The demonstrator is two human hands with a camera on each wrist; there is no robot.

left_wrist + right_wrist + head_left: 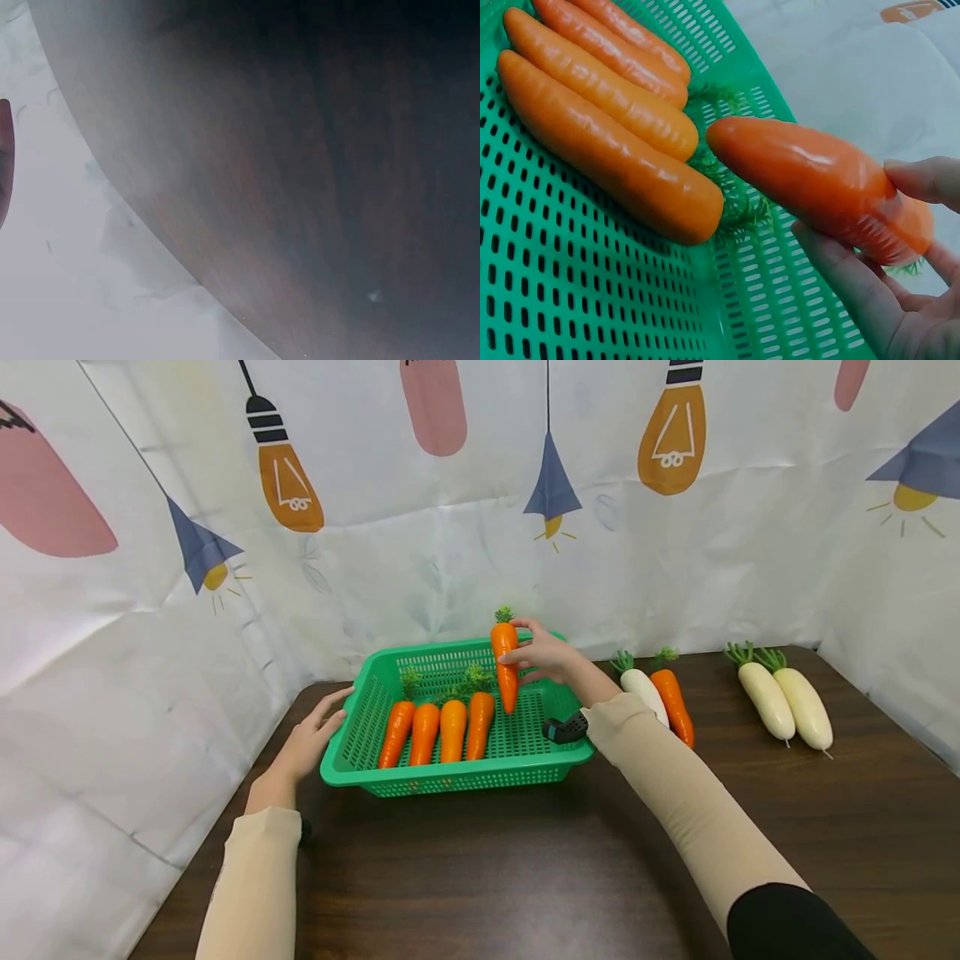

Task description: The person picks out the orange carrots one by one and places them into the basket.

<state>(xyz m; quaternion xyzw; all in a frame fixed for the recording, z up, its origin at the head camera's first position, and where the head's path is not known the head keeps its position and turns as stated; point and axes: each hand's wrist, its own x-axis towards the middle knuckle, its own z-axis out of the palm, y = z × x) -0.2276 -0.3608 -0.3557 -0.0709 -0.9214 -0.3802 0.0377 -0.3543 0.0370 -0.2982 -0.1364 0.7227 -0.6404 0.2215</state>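
My right hand [547,653] pinched a carrot [506,662] near its leafy top, thumb on one side and fingers [855,281] on the other, and held it upright, tip down, over the green basket [360,714]. From the right wrist view the carrot [810,184] hung above the basket's perforated wall [780,292], clear of the others and not touching them. Four carrots [438,728] lay side by side on the basket floor, leafy ends toward the far wall, tips toward me. My left hand [311,739] lay flat on the table [525,877] against the basket's left rim, fingers straight and relaxed, gripping nothing. Off to the right, a white radish [640,687] and another carrot [672,703] lay together on the dark wood just beside my right forearm. Further right, two more white radishes [783,702] rested touching each other, well apart from the basket.
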